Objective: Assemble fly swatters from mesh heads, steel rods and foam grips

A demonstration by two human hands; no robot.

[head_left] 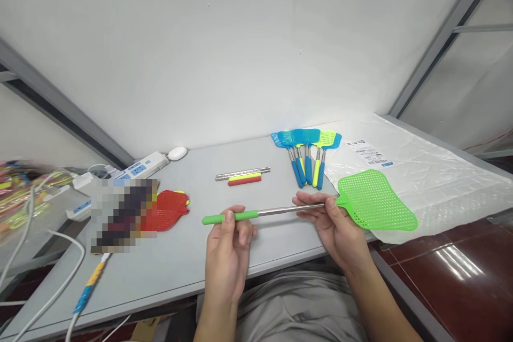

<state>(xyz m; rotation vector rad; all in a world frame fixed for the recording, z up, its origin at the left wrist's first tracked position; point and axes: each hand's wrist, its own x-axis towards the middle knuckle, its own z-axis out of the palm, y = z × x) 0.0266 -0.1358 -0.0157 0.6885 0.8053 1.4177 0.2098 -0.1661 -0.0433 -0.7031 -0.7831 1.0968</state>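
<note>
Nearest the camera, above the person's lap and the front edge of the grey table (168, 272), a green fly swatter (320, 206) is held level between both hands. Left hand (229, 251): fingers closed on the green grip end of the handle. Right hand (334, 224): fingertips pinched on the bare metal shaft just beside the perforated green head, which juts out to the right over the table's corner. Item: one-piece green mesh paddle, telescopic steel shaft, green sleeve grip. Further left on the table, red swatter heads (166, 211) with a yellow one beneath, partly hidden by a blurred patch. Mid-table, loose handles (242, 176): steel, yellow, red, lying side by side. Beyond, a fanned bunch of blue and yellow swatters (306, 152) with blue and yellow grips. Right, a clear plastic sheet (433, 171) bearing a white shipping label (368, 152), print too small to read. Far left, a white power strip (138, 168) with cables, and a white oval object (177, 153) against the wall.
</note>
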